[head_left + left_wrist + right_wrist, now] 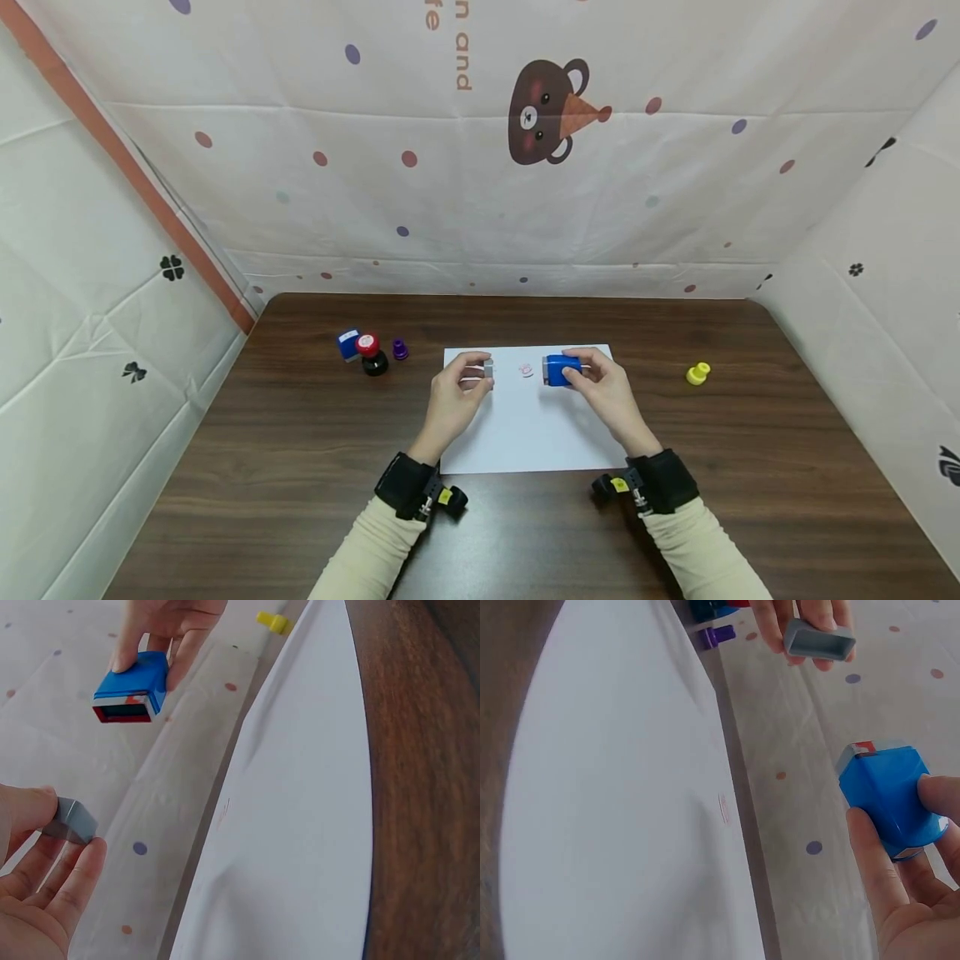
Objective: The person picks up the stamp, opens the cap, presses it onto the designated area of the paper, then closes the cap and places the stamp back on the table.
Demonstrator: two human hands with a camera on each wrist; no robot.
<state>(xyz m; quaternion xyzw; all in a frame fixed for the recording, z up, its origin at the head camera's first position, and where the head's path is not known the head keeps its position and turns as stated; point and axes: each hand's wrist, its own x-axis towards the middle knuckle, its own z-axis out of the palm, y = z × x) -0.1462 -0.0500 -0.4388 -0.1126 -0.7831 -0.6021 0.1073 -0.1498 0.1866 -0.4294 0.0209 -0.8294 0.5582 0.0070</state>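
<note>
My right hand (603,390) holds a blue self-inking stamp (894,796) between thumb and fingers, turned sideways above the paper. In the left wrist view its red-rimmed stamping face points toward the left hand. A small grey cap (819,640), hollow on the side facing the stamp, is pinched in my left hand (453,398). Cap and stamp are apart, with a gap between them. Below lies a white sheet of paper (525,437) bearing a small pinkish-red stamped mark (527,370) near its far edge.
At the back left of the brown table (300,467) stand another blue stamp (348,345), a red-and-black stamp (372,356) and a small purple piece (400,349). A yellow piece (697,373) sits to the right of the paper. Patterned white cloth hangs behind and at both sides.
</note>
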